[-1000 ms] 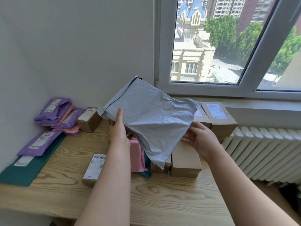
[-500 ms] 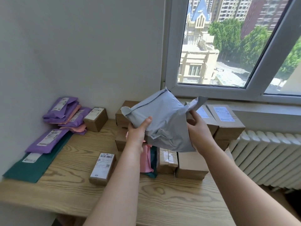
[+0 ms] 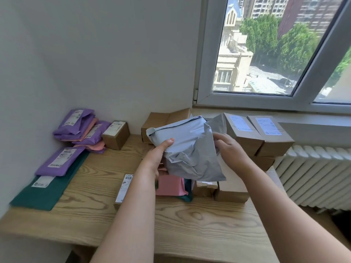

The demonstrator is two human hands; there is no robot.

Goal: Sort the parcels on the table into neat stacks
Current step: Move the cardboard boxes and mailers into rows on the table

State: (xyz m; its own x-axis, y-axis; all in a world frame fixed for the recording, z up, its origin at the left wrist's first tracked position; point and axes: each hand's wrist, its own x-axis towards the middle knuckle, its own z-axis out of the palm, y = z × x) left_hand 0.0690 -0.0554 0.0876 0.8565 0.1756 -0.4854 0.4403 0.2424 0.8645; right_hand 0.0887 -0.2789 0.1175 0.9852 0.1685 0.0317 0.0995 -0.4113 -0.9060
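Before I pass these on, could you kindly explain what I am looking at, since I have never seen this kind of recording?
There is no machine here: the two bare arms belong to a person, and the pictures come from one wide camera worn on that person's head, looking forward and down. The left hand and right hand together hold a crumpled grey mailer bag above a wooden table beside a window. On the table lie purple mailers piled in the far left corner, a dark green mailer with a single purple mailer on it, a pink mailer, and several brown cardboard boxes. The person is sorting these parcels into stacks.
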